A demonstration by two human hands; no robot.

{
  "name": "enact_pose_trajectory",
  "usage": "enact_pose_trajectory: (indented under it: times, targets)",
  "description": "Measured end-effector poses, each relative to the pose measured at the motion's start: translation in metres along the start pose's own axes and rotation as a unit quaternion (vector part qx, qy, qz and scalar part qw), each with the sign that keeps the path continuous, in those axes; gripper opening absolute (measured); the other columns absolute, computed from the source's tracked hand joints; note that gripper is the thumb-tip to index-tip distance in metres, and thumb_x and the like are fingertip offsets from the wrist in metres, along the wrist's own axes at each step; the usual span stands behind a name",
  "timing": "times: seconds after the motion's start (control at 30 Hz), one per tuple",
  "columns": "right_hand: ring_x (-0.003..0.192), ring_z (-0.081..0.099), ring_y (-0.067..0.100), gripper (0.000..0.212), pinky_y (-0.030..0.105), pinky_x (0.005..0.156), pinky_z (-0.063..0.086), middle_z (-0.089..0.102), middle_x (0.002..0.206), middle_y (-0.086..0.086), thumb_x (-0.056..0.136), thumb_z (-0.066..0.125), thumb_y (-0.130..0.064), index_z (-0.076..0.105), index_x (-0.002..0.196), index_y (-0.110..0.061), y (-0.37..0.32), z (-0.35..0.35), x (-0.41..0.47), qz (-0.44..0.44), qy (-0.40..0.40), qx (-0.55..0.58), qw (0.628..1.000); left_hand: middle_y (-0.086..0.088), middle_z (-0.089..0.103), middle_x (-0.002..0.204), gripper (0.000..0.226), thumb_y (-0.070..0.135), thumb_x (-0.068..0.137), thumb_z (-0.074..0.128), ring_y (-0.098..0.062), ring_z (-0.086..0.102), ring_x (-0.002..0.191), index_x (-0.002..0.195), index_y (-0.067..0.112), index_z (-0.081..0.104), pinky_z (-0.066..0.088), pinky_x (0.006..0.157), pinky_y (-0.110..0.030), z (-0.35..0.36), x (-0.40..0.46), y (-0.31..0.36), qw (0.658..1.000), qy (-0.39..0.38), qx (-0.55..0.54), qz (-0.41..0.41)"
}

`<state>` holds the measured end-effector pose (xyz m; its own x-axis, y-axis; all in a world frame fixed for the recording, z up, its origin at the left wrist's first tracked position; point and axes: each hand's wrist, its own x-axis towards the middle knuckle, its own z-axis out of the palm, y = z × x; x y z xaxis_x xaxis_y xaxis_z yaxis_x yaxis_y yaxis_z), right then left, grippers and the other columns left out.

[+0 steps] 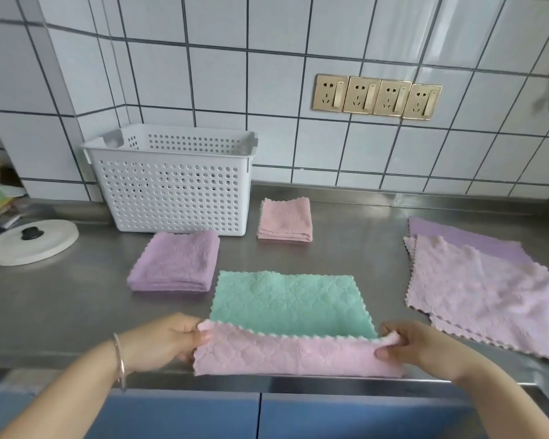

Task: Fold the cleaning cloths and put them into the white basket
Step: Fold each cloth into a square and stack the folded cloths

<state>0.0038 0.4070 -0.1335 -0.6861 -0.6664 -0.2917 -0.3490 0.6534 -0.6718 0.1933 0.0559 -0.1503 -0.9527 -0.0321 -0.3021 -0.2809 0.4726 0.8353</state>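
Note:
A cloth, green on one face (286, 299) and pink on the other (292, 354), lies on the steel counter in front of me, its near edge turned up and over. My left hand (168, 339) pinches the near left corner and my right hand (415, 345) pinches the near right corner. A folded purple cloth (176, 261) lies just in front of the white perforated basket (178, 185). To the basket's right lies a folded pink cloth (285, 220). A stack of unfolded pink and purple cloths (485, 286) is spread out at the right.
A white pot lid with a black knob (30, 242) lies on the counter at the left. Gold wall sockets (376, 96) sit on the tiled wall behind. The counter's front edge (298, 381) runs just below my hands, above blue cabinet fronts.

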Motion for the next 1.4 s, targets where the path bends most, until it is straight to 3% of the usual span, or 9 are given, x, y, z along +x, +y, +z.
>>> enact_pose_trajectory:
  times: [0.1,0.17,0.3,0.37,0.43,0.63,1.07,1.27,1.4]
  targets:
    - [0.06,0.043,0.007,0.023,0.021,0.057,0.03,0.048,0.066,-0.009,0.075,0.074,-0.038,0.062,0.077,-0.019,-0.01,-0.001,0.01,0.006,0.003,0.06,0.998,0.014,0.046,0.052,0.038,0.03,0.094,0.049,-0.005,0.043,0.054,0.056,0.024,0.052,0.041,0.065,-0.023,-0.01,0.017,0.002,0.997,0.061,-0.009,-0.041]
    - [0.067,0.051,0.011,0.019,0.02,0.06,0.037,0.055,0.074,-0.003,0.084,0.068,-0.025,0.061,0.083,-0.007,-0.015,-0.001,0.025,0.024,0.052,0.088,0.994,0.006,0.044,0.058,0.027,0.032,0.092,0.051,-0.014,0.041,0.059,0.07,0.018,0.053,0.037,0.066,-0.03,-0.017,0.035,0.002,0.992,0.111,0.0,-0.06]
    - [0.055,0.045,0.014,0.018,0.022,0.05,0.036,0.051,0.063,0.0,0.088,0.061,-0.017,0.057,0.071,-0.012,-0.017,0.001,0.059,0.049,0.138,0.077,0.986,-0.003,0.049,0.06,0.027,0.022,0.094,0.049,-0.019,0.046,0.061,0.07,0.011,0.052,0.031,0.06,-0.031,-0.017,0.072,0.005,0.973,0.212,0.022,-0.087]
    - [0.05,0.043,0.015,0.021,0.023,0.046,0.036,0.048,0.057,-0.001,0.087,0.06,-0.014,0.055,0.067,-0.013,-0.016,0.003,0.075,0.066,0.163,0.076,0.981,-0.015,0.066,0.082,0.028,0.025,0.095,0.046,-0.029,0.061,0.083,0.085,0.003,0.061,0.04,0.069,-0.033,-0.015,0.086,0.005,0.96,0.249,0.068,-0.107]
    - [0.052,0.043,0.018,0.029,0.026,0.048,0.034,0.046,0.055,-0.001,0.087,0.058,-0.015,0.047,0.06,-0.016,-0.017,0.005,0.088,0.082,0.19,0.045,0.977,-0.02,0.066,0.107,0.033,0.026,0.097,0.041,-0.033,0.06,0.102,0.102,0.001,0.062,0.042,0.08,-0.032,-0.012,0.092,0.011,0.94,0.288,0.126,-0.13]
    - [0.088,0.055,0.029,0.011,0.028,0.066,0.033,0.067,0.099,0.014,0.09,0.054,-0.021,0.055,0.079,-0.018,-0.018,0.015,0.098,0.096,0.256,-0.019,0.962,-0.02,0.065,0.112,0.031,0.026,0.098,0.038,-0.037,0.06,0.104,0.102,0.004,0.06,0.045,0.078,-0.036,0.008,0.104,0.015,0.885,0.39,0.208,-0.145]
    - [0.103,0.058,0.033,0.027,0.031,0.07,0.038,0.065,0.113,0.013,0.09,0.05,-0.03,0.061,0.108,-0.013,-0.016,0.021,0.113,0.157,0.292,-0.047,0.942,-0.017,0.064,0.116,0.034,0.032,0.098,0.039,-0.035,0.06,0.108,0.113,0.006,0.054,0.049,0.081,-0.037,0.01,0.115,0.018,0.863,0.388,0.264,-0.187]
    - [0.101,0.059,0.032,0.026,0.03,0.07,0.038,0.064,0.111,0.013,0.087,0.05,-0.029,0.058,0.108,-0.015,-0.021,0.024,0.11,0.18,0.304,-0.044,0.934,-0.017,0.066,0.112,0.031,0.032,0.096,0.042,-0.035,0.062,0.105,0.113,0.007,0.052,0.05,0.079,-0.037,0.012,0.111,0.021,0.867,0.392,0.246,-0.183]
    - [0.095,0.059,0.034,0.017,0.031,0.068,0.037,0.065,0.104,0.015,0.086,0.05,-0.026,0.041,0.093,-0.013,-0.024,0.028,0.108,0.183,0.325,-0.027,0.928,-0.013,0.066,0.109,0.032,0.031,0.091,0.051,-0.036,0.062,0.101,0.113,0.009,0.045,0.049,0.075,-0.038,0.02,0.098,0.026,0.87,0.44,0.196,-0.106]
